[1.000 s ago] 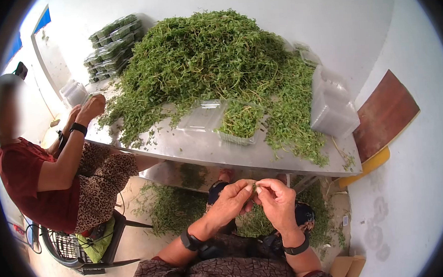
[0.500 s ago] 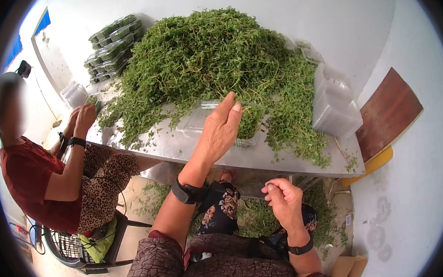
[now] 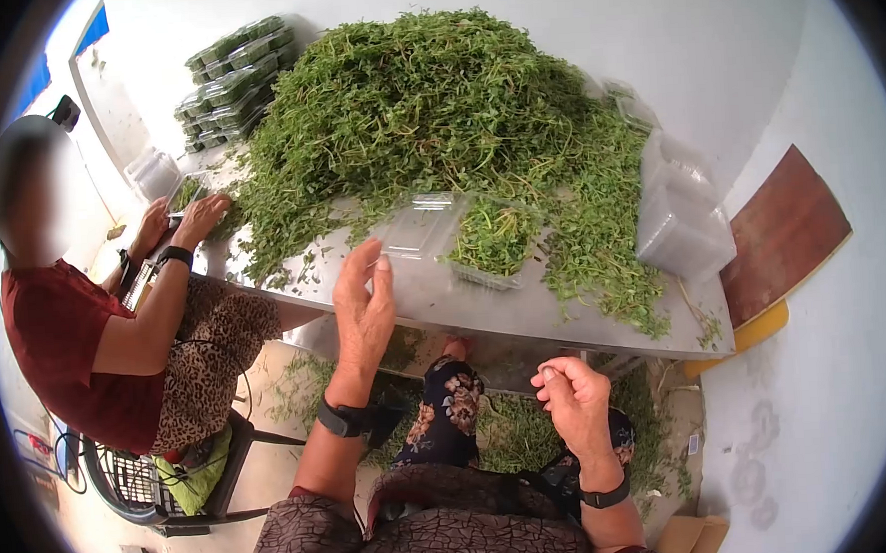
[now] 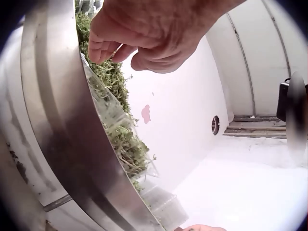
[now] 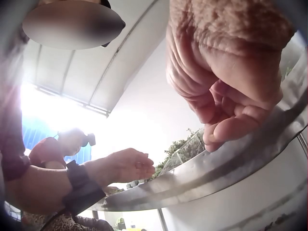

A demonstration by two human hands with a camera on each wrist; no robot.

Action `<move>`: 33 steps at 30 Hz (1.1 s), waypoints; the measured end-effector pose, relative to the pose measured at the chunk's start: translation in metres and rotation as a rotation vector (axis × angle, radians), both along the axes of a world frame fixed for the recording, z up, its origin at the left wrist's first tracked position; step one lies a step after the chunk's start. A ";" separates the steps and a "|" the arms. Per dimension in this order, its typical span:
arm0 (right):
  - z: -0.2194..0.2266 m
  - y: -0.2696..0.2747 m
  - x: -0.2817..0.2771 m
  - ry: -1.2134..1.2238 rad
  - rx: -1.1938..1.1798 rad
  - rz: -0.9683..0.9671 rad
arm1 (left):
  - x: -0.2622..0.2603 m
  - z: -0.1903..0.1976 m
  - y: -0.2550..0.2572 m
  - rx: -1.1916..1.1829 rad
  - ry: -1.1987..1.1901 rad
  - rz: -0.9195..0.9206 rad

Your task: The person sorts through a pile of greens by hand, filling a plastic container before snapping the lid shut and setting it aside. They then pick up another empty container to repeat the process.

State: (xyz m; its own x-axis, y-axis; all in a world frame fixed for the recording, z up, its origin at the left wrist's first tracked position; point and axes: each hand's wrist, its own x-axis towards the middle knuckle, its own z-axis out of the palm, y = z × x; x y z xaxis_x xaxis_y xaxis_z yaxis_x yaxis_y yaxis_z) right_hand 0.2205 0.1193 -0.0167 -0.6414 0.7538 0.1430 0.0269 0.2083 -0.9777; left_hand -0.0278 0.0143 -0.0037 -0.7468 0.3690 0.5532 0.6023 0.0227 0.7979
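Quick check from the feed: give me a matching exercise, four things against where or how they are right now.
1. left hand
2. right hand
3. open clear box
4. stack of filled boxes

a. far left corner of the table
b. fingers curled, below the table edge
c. partly filled with greens, at the front of the herb pile
d. raised at the table's front edge

1-d, 2-b, 3-c, 4-a

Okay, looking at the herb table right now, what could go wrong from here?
The open clear plastic clamshell box of green herbs lies near the steel table's front edge; the left hand hovering beside it could knock it off. Loose sprigs from the big green herb pile may slide to the already littered floor.
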 end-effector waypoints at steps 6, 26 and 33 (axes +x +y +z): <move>-0.003 -0.003 -0.003 -0.047 0.031 0.048 | -0.029 -0.013 -0.016 -0.051 -0.263 0.117; -0.017 0.002 0.004 -0.139 0.344 0.139 | -0.045 -0.004 0.000 -0.208 0.371 0.271; 0.003 0.006 -0.008 -0.071 0.471 -0.004 | 0.013 0.065 -0.023 -0.232 0.812 0.233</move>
